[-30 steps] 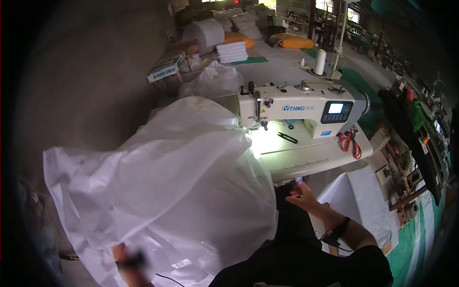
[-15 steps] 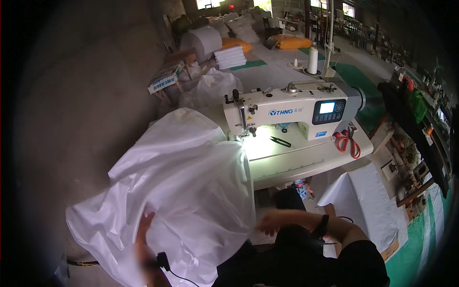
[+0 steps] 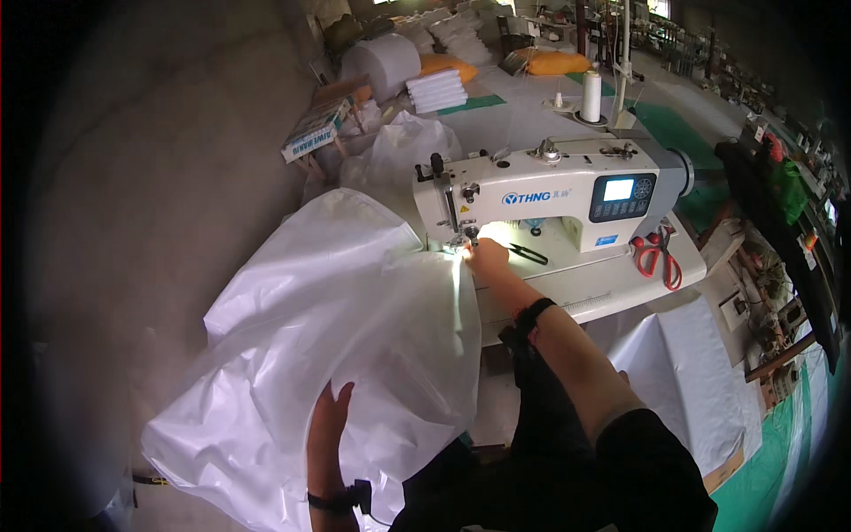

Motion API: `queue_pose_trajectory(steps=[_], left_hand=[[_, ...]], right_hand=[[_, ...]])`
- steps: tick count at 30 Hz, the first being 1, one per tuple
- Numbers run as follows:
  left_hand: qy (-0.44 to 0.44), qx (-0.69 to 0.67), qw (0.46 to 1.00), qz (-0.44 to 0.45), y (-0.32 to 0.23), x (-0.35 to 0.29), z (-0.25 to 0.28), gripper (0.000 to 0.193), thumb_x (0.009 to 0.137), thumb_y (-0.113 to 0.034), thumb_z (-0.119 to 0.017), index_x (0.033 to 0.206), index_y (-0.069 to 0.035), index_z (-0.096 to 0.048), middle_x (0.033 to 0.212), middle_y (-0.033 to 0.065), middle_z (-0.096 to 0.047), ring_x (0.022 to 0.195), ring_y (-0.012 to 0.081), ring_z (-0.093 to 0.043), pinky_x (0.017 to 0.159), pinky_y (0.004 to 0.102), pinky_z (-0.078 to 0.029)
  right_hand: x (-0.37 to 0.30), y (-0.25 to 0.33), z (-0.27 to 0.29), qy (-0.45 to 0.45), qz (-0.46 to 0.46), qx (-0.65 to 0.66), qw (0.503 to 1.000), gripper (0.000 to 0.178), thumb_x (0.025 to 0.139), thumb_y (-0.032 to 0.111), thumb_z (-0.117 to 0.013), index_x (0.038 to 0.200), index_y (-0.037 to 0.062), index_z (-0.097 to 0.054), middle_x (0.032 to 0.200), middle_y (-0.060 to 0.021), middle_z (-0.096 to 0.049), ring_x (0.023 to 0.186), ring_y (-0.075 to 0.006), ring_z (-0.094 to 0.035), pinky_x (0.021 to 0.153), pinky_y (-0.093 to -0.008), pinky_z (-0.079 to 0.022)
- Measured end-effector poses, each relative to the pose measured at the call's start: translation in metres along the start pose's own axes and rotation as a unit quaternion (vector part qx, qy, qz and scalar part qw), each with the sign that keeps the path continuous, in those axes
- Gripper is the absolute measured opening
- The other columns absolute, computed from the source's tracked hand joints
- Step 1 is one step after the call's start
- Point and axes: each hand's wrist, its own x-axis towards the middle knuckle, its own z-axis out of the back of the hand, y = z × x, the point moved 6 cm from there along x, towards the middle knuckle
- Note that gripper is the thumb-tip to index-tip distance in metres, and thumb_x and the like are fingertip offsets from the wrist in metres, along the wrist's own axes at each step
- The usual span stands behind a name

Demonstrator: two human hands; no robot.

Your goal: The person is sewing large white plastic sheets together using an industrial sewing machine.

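Observation:
A large glossy white sheet (image 3: 372,328) drapes from the sewing machine's left end down over my lap. My right hand (image 3: 487,260) reaches forward to the machine's lit needle area, its fingers closed at the sheet's upper right corner; glare and the hand hide the fingertips. Lower down, my left hand (image 3: 331,410) rests against the sheet with its thumb apart; a fold partly hides the other fingers. The white sewing machine (image 3: 523,195) stands with its needle end just above my right hand. Black thread snips (image 3: 529,254) lie on the bed right of that hand.
Red-handled scissors (image 3: 660,262) lie at the table's right end. A white thread cone (image 3: 591,97) stands behind the machine. White material (image 3: 687,372) hangs at the lower right. Beyond are a large white roll (image 3: 383,69), folded white stacks (image 3: 436,91) and an orange sack (image 3: 554,62).
My right hand has moved from near my lap up to the needle area and closed at the sheet's corner. My left hand has shifted slightly right along the sheet. The view has shifted a little.

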Motion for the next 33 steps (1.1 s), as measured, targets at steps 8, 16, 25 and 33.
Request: queue_pose_trajectory(steps=[8, 16, 25, 33], left_hand=[[-0.102, 0.209, 0.958, -0.169, -0.020, 0.025, 0.015, 0.029, 0.090, -0.020, -0.053, 0.112, -0.002, -0.058, 0.107, 0.0185, -0.060, 0.100, 0.0353, -0.056, 0.090, 0.0420, -0.042], [0.107, -0.101, 0.983, -0.114, -0.091, -0.004, 0.037, 0.035, 0.090, -0.024, -0.056, 0.070, 0.002, -0.047, 0.063, 0.0169, -0.044, 0.056, 0.0274, -0.039, 0.056, 0.0351, -0.038], [0.179, -0.180, 0.967, 0.032, -0.081, -0.013, 0.021, 0.036, 0.090, -0.024, -0.056, 0.067, 0.002, -0.046, 0.056, 0.0036, -0.033, 0.056, 0.0102, -0.035, 0.052, 0.0289, -0.035], [0.148, -0.121, 0.981, 0.031, -0.050, -0.010, 0.012, 0.035, 0.088, -0.026, -0.057, 0.070, 0.003, -0.050, 0.058, 0.0060, -0.040, 0.056, 0.0112, -0.036, 0.053, 0.0283, -0.035]], right_hand=[[-0.100, 0.020, 0.043, 0.010, 0.016, 0.168, 0.986, 0.027, 0.082, 0.027, -0.058, 0.083, 0.0004, -0.061, 0.077, -0.0168, -0.064, 0.069, -0.0298, -0.063, 0.063, -0.0389, -0.049], [-0.275, 0.076, 0.005, 0.472, 0.010, 0.506, 0.722, 0.034, 0.090, 0.024, -0.055, 0.114, 0.0009, -0.052, 0.084, -0.0060, -0.062, 0.063, -0.0133, -0.059, 0.052, -0.0239, -0.046], [-0.264, 0.084, -0.016, 0.289, -0.062, 0.753, 0.588, 0.033, 0.090, 0.019, -0.055, 0.115, -0.0008, -0.049, 0.101, -0.0109, -0.060, 0.097, -0.0210, -0.059, 0.083, -0.0339, -0.049], [-0.386, 0.055, -0.008, 0.714, 0.029, 0.469, 0.519, 0.030, 0.092, 0.018, -0.051, 0.114, -0.0028, -0.053, 0.098, -0.0166, -0.064, 0.086, -0.0254, -0.065, 0.078, -0.0358, -0.053]])
